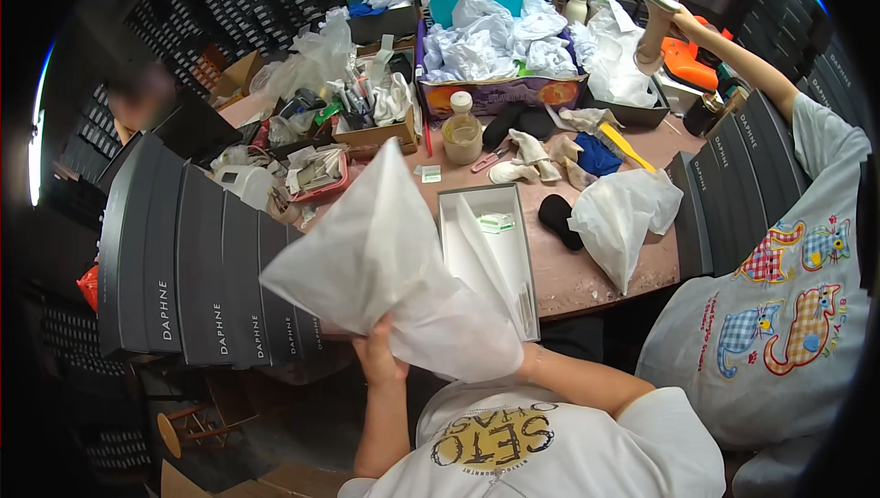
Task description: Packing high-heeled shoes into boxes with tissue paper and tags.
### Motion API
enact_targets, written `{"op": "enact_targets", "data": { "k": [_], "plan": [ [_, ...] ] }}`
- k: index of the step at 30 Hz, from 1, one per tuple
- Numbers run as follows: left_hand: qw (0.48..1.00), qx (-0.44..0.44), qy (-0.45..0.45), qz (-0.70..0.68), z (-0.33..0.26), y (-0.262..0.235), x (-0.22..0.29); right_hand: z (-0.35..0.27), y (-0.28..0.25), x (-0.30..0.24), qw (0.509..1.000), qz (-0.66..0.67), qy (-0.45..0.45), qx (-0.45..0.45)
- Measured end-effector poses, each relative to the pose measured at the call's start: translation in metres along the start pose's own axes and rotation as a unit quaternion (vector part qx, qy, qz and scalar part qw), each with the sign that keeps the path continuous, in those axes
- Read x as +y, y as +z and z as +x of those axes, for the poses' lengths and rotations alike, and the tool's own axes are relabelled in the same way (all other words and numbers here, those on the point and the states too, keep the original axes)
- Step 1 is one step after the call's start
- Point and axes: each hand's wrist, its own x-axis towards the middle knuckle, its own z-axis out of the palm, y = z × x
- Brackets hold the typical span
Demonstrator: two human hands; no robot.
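One tissue sheet (385,260), one open shoebox (486,255)

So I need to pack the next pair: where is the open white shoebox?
The open white shoebox lies mid-table, just behind the white tissue sheet held up, left of the black shoe insert.

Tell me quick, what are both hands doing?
Left hand: closed on the big white sheet of tissue paper.
Right hand: hidden behind the same sheet, so it cannot be told.

A sheet of white tissue paper (385,269) was held up by the left hand (378,356); the right hand was hidden behind it. An open white shoebox (486,255) lay on the table (587,273). Dark boxes (197,260) were stacked left. A shoe (655,17) was held by a co-worker's hand (689,26).
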Motion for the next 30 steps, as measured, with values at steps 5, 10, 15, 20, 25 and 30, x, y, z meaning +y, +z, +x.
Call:
{"op": "enact_targets", "data": {
  "k": [5,10,15,20,25,30],
  "plan": [
    [0.998,0.048,0.003,0.049,0.020,0.021,-0.005,-0.062,-0.003,-0.035,0.890,0.426,0.157,-0.038],
    [0.976,-0.119,-0.073,0.166,-0.049,0.028,-0.055,-0.012,-0.012,-0.039,0.973,0.068,-0.121,0.184],
    [0.780,-0.218,0.084,0.581,-0.021,-0.006,-0.018,0.009,-0.060,-0.032,0.939,-0.276,-0.015,0.204],
    [0.663,-0.353,0.089,0.654,-0.033,-0.036,-0.031,0.036,-0.090,0.013,0.721,-0.676,0.092,0.121],
    [0.749,-0.295,0.150,0.574,-0.006,0.019,-0.023,0.026,-0.079,0.011,0.683,-0.712,0.083,0.143],
    [0.687,-0.382,0.267,0.558,0.068,0.090,-0.080,0.020,-0.086,0.010,0.692,-0.714,0.024,0.101]
  ]
}}
